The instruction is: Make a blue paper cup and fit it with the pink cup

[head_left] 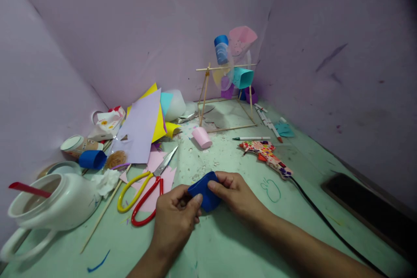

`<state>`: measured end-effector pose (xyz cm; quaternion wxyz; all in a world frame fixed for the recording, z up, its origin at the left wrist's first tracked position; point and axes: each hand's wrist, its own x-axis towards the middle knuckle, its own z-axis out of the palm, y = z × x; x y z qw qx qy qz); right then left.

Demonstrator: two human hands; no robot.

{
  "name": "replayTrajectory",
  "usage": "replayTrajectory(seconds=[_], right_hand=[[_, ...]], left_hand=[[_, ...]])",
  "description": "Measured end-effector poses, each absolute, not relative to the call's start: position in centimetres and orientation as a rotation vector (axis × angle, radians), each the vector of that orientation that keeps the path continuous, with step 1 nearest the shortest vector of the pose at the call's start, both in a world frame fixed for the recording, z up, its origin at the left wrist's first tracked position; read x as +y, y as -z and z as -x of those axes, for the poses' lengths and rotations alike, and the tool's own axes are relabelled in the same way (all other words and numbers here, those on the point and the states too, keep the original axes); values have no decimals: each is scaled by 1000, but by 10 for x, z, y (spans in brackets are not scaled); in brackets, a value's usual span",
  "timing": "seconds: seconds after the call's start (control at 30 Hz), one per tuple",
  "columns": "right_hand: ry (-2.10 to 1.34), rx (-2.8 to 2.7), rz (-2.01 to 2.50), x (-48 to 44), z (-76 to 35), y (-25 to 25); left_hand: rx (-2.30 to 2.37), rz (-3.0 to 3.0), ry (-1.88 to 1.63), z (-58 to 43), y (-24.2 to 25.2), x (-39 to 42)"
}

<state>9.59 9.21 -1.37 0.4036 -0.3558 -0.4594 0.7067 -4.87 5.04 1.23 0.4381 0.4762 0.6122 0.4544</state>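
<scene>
A dark blue paper cup shape (207,193) is between my two hands, above the near middle of the table. My left hand (179,210) pinches its lower left side, thumb in front. At its upper right edge, my right hand (233,189) grips it with thumb and fingers. To the left lie scissors (156,182) with one yellow and one red handle, partly over pink paper scraps (170,179). A pink paper cup (202,137) rests on its side farther back. On the right is a flower-patterned glue gun (269,156) with a black cord.
At the back stands a stick frame (204,95) carrying a wheel with colored paper cups. A white pitcher (68,204), a blue cup (92,159) and paper sheets (140,126) crowd the left. Markers (265,119) lie back right; a dark phone-like slab (365,208) is at right.
</scene>
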Motion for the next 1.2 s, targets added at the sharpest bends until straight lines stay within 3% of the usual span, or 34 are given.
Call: replayTrajectory(seconds=[0.2,0.43,0.57,0.67,1.03,1.13,1.2], right_hand=[[-1798,-1213,916,90,-97,8],[-1765,-1038,1010,94,-98,8],[-1767,-906,1088,96,-100,6],[-1772,-877,1091,96,-101,4],[-1746,-894,1085,96,-103,3],[-1723,-888,1092,98,-106,0],[-1702,-866,1087,101,-108,-3]], left_hand=[[1531,-1246,-1205,51,-7,52],[1859,-1880,-867,82,-30,63],[2228,-2133,-129,111,-32,73],[2189,-2107,140,119,-26,78],[2361,-2027,241,129,-28,85],[2405,-1941,18,129,-34,85],[2449,-1840,-316,127,-40,83]])
